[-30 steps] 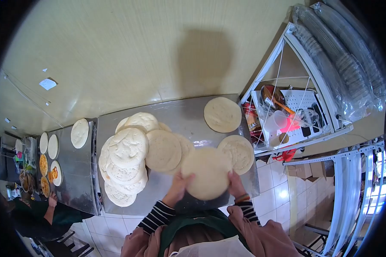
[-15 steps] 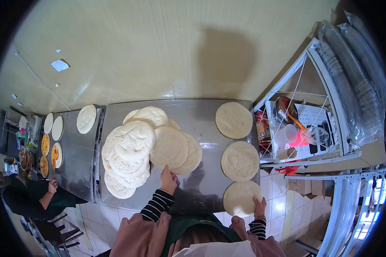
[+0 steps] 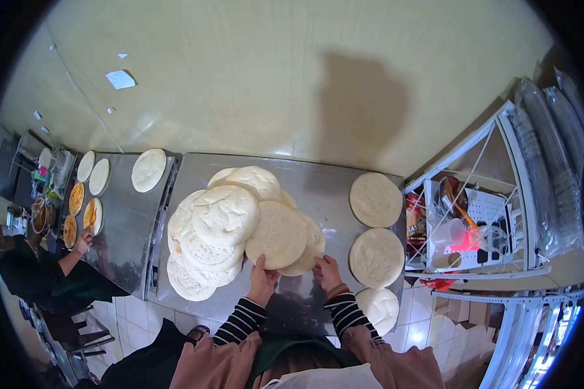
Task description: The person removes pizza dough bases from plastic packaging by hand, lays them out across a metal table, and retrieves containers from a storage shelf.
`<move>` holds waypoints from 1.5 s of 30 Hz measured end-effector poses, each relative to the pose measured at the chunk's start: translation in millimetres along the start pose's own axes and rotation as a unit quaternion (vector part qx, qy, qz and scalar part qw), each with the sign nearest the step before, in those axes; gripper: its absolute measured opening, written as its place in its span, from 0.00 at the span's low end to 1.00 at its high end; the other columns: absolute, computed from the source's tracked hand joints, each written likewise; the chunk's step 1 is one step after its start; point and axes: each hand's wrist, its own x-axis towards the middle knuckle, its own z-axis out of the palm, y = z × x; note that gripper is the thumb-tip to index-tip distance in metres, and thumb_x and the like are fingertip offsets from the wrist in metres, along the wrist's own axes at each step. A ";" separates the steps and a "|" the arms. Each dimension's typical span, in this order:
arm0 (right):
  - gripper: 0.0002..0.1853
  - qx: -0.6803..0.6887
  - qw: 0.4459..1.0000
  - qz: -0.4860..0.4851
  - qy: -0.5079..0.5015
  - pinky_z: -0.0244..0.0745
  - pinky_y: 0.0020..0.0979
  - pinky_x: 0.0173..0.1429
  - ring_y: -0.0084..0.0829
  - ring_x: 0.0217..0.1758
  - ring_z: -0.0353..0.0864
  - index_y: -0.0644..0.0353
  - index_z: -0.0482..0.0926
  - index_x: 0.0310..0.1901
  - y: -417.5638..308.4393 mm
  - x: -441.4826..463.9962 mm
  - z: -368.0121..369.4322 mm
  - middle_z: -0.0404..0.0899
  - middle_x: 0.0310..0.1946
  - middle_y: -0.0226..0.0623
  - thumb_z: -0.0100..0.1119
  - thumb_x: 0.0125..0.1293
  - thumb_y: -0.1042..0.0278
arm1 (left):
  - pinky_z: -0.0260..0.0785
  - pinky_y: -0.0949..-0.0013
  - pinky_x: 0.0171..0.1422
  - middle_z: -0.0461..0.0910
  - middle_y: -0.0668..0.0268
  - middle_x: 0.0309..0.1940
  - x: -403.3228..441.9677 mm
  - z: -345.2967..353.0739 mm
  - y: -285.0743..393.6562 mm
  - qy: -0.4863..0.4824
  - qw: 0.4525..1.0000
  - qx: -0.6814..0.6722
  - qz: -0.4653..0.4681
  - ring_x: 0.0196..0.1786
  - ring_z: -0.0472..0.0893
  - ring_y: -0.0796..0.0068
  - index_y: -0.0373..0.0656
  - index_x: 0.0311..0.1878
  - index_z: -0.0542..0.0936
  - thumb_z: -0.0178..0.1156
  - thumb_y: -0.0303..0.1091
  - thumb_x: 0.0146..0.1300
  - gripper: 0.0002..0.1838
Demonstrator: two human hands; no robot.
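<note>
My left hand (image 3: 263, 280) pinches the near edge of a round flat bread (image 3: 276, 235) that lies on top at the right side of a heap. Another bread (image 3: 313, 247) sits partly beneath it, and my right hand (image 3: 326, 271) is closed on that one's near right edge. To the left, paler dimpled breads (image 3: 225, 216) overlap in a pile on the metal table (image 3: 331, 178). Three single breads stand in a column along the table's right edge: one at the back (image 3: 376, 200), one in the middle (image 3: 377, 257) and one at the front corner (image 3: 377, 310).
At the left, a co-worker's hand (image 3: 84, 240) is beside sauce-covered breads (image 3: 93, 216) on a second metal table (image 3: 126, 220), which also bears plain breads (image 3: 149, 170). On the right stands a white rack (image 3: 522, 194) with a perforated tray (image 3: 486, 204) holding cups and utensils.
The bread that both hands held is now at the table's front right corner. My right hand has let it go and moved left to the heap, beside my left hand. The view has shifted.
</note>
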 end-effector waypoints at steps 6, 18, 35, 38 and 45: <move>0.18 0.015 0.997 -0.044 0.057 0.72 0.28 0.35 0.29 0.33 0.76 0.67 0.72 0.42 -16.6 20.2 19.5 0.77 0.35 0.40 0.62 0.50 0.71 | 0.67 0.71 0.38 0.77 0.66 0.41 -39.0 -1.9 26.8 -0.058 0.997 -0.050 -0.025 0.40 0.76 0.74 0.47 0.50 0.68 0.49 0.42 0.63 0.15; 0.23 0.096 0.982 -0.151 0.056 0.73 0.34 0.46 0.39 0.44 0.76 0.70 0.68 0.50 -125.6 133.6 -5.7 0.74 0.43 0.46 0.59 0.53 0.72 | 0.63 0.61 0.63 0.67 0.55 0.56 -61.2 -68.4 -21.2 -0.162 0.965 0.140 -0.152 0.57 0.69 0.63 0.33 0.60 0.58 0.51 0.33 0.62 0.25; 0.22 -0.385 0.884 -0.264 -0.003 0.64 0.38 0.57 0.43 0.50 0.72 0.63 0.71 0.50 -69.0 85.9 140.4 0.73 0.46 0.50 0.56 0.56 0.58 | 0.63 0.61 0.53 0.74 0.50 0.42 -14.6 -9.6 176.8 0.101 0.672 0.516 0.521 0.47 0.73 0.54 0.35 0.47 0.72 0.57 0.31 0.54 0.18; 0.29 -0.466 0.863 -0.148 0.126 0.61 0.42 0.59 0.49 0.51 0.70 0.63 0.70 0.50 -77.0 86.8 190.3 0.71 0.47 0.53 0.59 0.52 0.50 | 0.57 0.57 0.59 0.69 0.45 0.51 23.0 -33.7 213.5 0.134 0.556 0.616 0.542 0.55 0.67 0.47 0.32 0.52 0.68 0.60 0.38 0.52 0.26; 0.31 -0.206 0.935 -0.206 0.204 0.67 0.32 0.50 0.34 0.44 0.72 0.65 0.65 0.49 -70.6 72.9 214.6 0.71 0.41 0.45 0.67 0.47 0.59 | 0.33 0.45 0.69 0.65 0.42 0.55 60.5 -41.0 215.9 0.073 0.561 0.684 0.462 0.60 0.60 0.44 0.31 0.54 0.65 0.61 0.46 0.51 0.33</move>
